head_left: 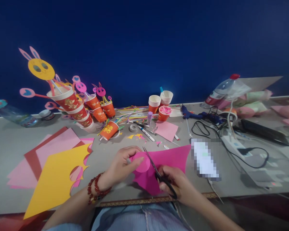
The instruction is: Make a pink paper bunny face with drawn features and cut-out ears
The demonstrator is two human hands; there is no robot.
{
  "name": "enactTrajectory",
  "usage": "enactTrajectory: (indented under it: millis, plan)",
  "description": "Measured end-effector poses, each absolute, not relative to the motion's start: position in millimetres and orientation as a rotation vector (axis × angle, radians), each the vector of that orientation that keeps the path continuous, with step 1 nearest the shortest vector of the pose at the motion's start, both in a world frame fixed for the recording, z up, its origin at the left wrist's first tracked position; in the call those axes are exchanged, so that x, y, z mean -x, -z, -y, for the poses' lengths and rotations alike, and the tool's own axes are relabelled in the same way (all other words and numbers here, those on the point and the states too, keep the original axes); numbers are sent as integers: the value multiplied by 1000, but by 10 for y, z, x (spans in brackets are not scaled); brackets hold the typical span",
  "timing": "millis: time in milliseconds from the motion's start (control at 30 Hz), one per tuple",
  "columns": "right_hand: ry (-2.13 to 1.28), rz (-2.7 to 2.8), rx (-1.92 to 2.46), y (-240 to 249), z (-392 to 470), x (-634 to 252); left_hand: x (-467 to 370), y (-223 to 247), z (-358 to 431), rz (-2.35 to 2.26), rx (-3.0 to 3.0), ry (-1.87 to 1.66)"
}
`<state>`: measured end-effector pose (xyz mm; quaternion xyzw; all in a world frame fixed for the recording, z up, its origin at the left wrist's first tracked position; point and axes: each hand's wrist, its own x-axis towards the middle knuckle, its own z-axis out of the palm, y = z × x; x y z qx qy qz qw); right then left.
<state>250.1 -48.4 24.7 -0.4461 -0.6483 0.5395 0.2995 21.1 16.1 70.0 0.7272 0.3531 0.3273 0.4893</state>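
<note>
My left hand [121,165] is closed on a sheet of magenta paper [174,158], with the thumb lying over a round magenta disc [144,164] at the sheet's left part. Whether the disc is cut free or still joined to the sheet I cannot tell. In my right hand [177,181] are black-handled scissors [168,185], their blades pointing up and left along the disc's right edge. The sheet rises to a corner on the right and hangs down below the disc near the table's front edge.
Left lie yellow paper [53,173] with curved cut-outs and pink sheets [57,142]. Behind stand paper cups [71,102] with bunny figures, and a tipped orange cup [109,130]. At right are a phone [204,158], a power strip [236,147], cables and a blue glue gun [191,114].
</note>
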Motion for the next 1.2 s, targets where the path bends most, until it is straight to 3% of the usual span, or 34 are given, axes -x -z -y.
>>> enactTrajectory:
  millis: [833, 1200]
  plan:
    - [-1297, 1824, 1201, -219, 468, -2530, -154, -702, -259, -867, -1561, -709]
    - [-1354, 1824, 1177, -304, 443, -2518, -157, -782, -230, -806, -1795, -737]
